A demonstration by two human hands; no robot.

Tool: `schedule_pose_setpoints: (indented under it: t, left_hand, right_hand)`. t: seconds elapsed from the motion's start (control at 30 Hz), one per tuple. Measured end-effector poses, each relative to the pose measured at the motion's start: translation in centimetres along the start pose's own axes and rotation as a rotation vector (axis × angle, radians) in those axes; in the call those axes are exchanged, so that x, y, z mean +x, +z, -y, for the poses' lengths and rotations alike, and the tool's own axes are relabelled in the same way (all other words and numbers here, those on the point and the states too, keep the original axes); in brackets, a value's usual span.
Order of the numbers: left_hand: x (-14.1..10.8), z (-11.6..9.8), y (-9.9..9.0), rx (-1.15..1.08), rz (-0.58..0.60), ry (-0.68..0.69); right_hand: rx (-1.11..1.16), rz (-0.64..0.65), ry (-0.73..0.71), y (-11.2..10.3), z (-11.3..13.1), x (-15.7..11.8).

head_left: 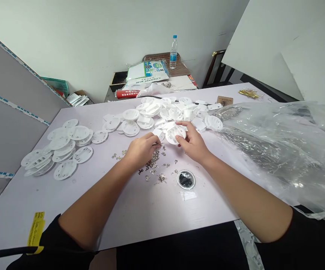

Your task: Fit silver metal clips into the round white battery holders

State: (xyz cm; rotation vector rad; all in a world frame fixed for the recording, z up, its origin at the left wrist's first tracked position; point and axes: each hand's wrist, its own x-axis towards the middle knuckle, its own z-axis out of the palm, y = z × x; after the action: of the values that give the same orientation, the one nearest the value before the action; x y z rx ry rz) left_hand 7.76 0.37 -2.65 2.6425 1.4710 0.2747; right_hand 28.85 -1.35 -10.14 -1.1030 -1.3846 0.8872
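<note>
My right hand (192, 143) holds a round white disc (175, 134) between thumb and fingers, in front of the heap of white discs. Just left of it is my left hand (141, 150), its fingertips pinched together beside the disc; what they hold is too small to make out. Below my left fingertips lies a pile of small metal pieces (152, 161), with several more scattered around. A round dark-centred item with a pale rim (186, 180) sits on the table nearer to me.
White discs (78, 132) are piled on the table's left side. Large clear plastic bags (286, 150) cover the right side. Gold-coloured pieces (249, 93) lie at the back right. Behind the table stand a water bottle (173, 56) and packages (148, 71).
</note>
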Motion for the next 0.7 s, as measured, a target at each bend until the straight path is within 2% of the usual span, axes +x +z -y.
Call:
schedule_pose_setpoints:
  t: [0.13,0.3,0.4,0.5,0.63,0.7]
  left_hand:
    - [-0.1,-0.6,-1.0,-0.252,-0.103,-0.099]
    - [-0.6,-2.1,-1.9,-0.562,-0.118,-0.185]
    - [-1.3,-2.5,-2.0,-0.645,-0.115,-0.236]
    - [-2.1,-2.5,-1.6,-0.693,-0.17,-0.297]
    - [-2.8,-2.0,-0.7,-0.726,-0.199,-0.366]
    - [-3.0,-1.7,-0.3,-0.71,-0.216,-0.349]
  right_hand:
    - [0.131,0.017,0.071,0.3,-0.1,0.2]
    - [0.218,0.068,0.106,0.6,0.1,0.2]
    - [0.29,0.145,0.151,0.8,0.6,-0.3]
    - [0.268,0.225,0.175,1.0,1.0,-0.8]
    - [0.136,0.245,0.117,1.2,1.3,-1.3]
    - [0.121,0.246,0.079,1.3,1.3,-1.4]
